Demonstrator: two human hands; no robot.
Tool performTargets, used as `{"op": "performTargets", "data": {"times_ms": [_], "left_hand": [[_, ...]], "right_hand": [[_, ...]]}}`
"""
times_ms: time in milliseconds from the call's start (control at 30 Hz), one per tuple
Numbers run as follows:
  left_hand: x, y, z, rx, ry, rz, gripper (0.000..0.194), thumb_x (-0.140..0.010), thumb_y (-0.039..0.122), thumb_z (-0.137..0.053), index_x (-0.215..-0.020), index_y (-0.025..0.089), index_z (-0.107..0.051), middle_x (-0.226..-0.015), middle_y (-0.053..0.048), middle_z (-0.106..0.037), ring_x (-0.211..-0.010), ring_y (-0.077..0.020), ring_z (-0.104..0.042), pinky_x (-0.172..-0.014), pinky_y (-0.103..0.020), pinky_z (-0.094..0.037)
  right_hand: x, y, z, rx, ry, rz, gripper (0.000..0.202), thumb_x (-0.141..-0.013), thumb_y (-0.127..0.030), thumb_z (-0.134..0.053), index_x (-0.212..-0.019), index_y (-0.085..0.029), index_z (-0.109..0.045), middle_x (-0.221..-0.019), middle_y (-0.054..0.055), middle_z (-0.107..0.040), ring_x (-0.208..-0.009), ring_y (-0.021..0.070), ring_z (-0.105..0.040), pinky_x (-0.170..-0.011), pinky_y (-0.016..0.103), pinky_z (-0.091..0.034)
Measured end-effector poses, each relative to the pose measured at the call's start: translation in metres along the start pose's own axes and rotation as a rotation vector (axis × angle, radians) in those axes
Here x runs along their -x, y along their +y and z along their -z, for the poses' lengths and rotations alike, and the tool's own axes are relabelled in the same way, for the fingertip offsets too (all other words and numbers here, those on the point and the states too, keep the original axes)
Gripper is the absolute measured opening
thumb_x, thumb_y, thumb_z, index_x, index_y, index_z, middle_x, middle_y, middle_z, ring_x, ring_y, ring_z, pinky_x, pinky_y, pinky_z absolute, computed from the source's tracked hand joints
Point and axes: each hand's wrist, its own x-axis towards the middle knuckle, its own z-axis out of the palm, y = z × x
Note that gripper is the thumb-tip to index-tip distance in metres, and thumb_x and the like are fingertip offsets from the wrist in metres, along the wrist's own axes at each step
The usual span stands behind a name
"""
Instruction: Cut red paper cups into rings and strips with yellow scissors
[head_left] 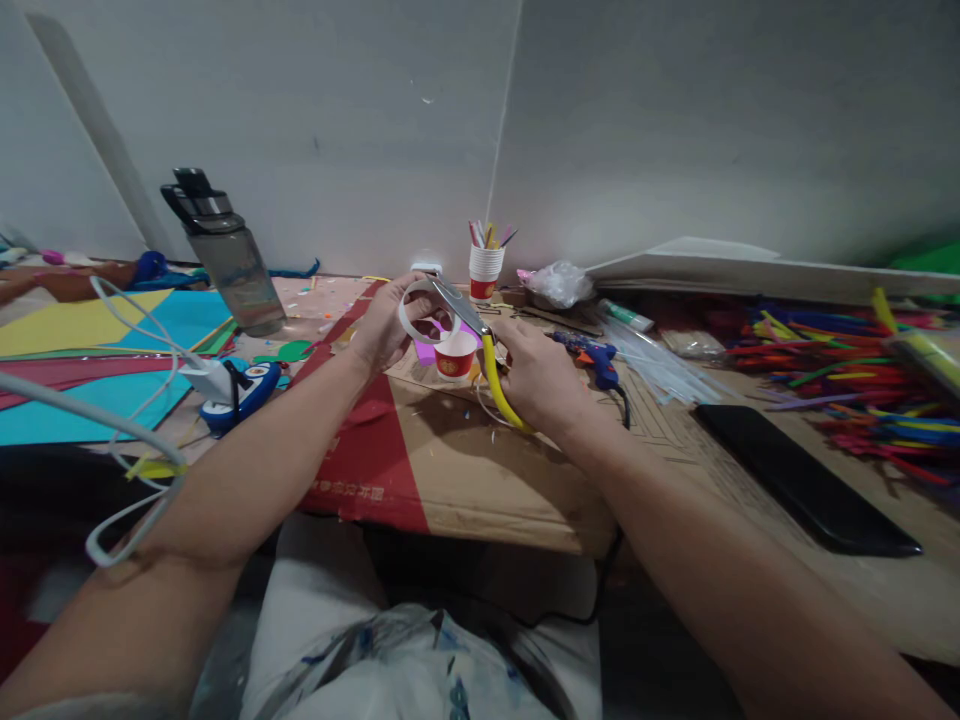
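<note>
Two bare hands are engaged: the left hand (390, 318) grasps a thin white ring (405, 320), and the right hand (536, 365) grips yellow-handled metal scissors (490, 358), blades right at the ring. Both items are held above brown-and-red cardboard (487, 480), near a small red-and-white paper cup (454, 360). Assessed risk: should the ring buckle, a slipping blade could nick the left hand.

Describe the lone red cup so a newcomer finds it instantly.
Start at the cardboard in the middle. The red cup shows just below the white ring in the left hand. Unlike the taller cup stack behind, no coloured sticks poke from it.
</note>
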Motion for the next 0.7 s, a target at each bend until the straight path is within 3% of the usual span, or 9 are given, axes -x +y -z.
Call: {"op": "performTargets", "data": {"times_ms": [100, 367, 700], "left_hand": [[-0.0008, 0.0004, 0.0024, 0.002, 0.05, -0.031, 0.027, -0.073, 0.033, -0.08, -0.078, 0.016, -0.06, -0.065, 0.001, -0.061, -0.058, -0.0106, -0.062, -0.053, -0.021, -0.043], [0.0007, -0.0086, -0.0014, 0.017, -0.038, -0.052, 0.029, -0.069, 0.03, -0.083, -0.077, 0.017, -0.058, -0.062, 0.003, -0.059, -0.053, -0.0107, -0.06, -0.052, -0.023, -0.043], [0.003, -0.0028, -0.0038, 0.02, -0.047, -0.037, 0.026, -0.071, 0.024, -0.08, -0.074, 0.017, -0.056, -0.059, 0.004, -0.056, -0.053, -0.0093, -0.057, -0.053, -0.021, -0.042]], "right_hand": [[0.0003, -0.0012, 0.0008, 0.0, -0.007, -0.013, 0.039, -0.087, -0.027, -0.053, -0.125, -0.018, -0.061, -0.112, 0.014, -0.067, -0.097, 0.0283, -0.061, -0.078, 0.036, -0.045], [0.0018, -0.0049, 0.0031, 0.022, -0.015, -0.051, 0.048, -0.086, -0.037, -0.058, -0.131, -0.02, -0.057, -0.112, 0.015, -0.062, -0.084, 0.0266, -0.059, -0.068, 0.035, -0.044], [0.0009, -0.0039, 0.003, 0.013, 0.0, -0.017, 0.045, -0.085, -0.031, -0.056, -0.129, -0.019, -0.059, -0.114, 0.015, -0.064, -0.092, 0.0279, -0.06, -0.072, 0.035, -0.045]]}}
